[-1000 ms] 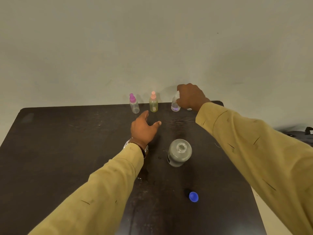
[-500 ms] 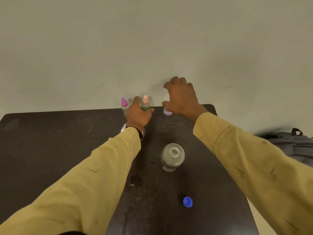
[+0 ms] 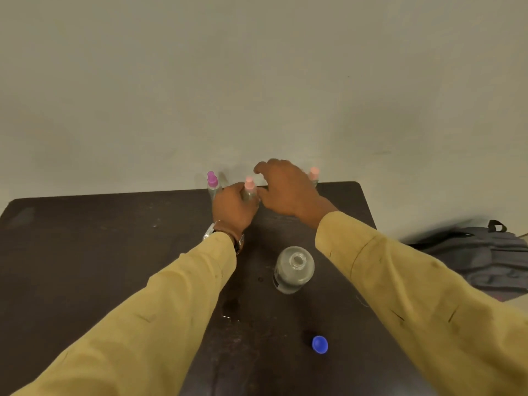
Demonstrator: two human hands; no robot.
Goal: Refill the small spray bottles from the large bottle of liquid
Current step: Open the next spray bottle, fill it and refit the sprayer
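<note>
Three small spray bottles stand in a row at the table's far edge. My left hand (image 3: pixel 234 208) grips the body of the middle spray bottle (image 3: pixel 249 186), whose salmon cap shows above my fingers. My right hand (image 3: pixel 287 190) hovers just right of that cap with its fingers loosely spread and holds nothing. The purple-capped spray bottle (image 3: pixel 212 182) stands to the left. Behind my right hand, only the top of the pink-capped spray bottle (image 3: pixel 314 174) shows. The large clear bottle (image 3: pixel 294 270) stands uncapped at mid-table, and its blue cap (image 3: pixel 320 344) lies nearer to me.
The dark table (image 3: pixel 85 252) backs onto a plain wall. A small wet patch (image 3: pixel 230 307) lies left of the large bottle. A grey backpack (image 3: pixel 485 258) sits beyond the table's right edge.
My left hand reached forward and closed round the middle bottle. My right hand left the right-hand bottle and moved left toward the middle bottle's cap.
</note>
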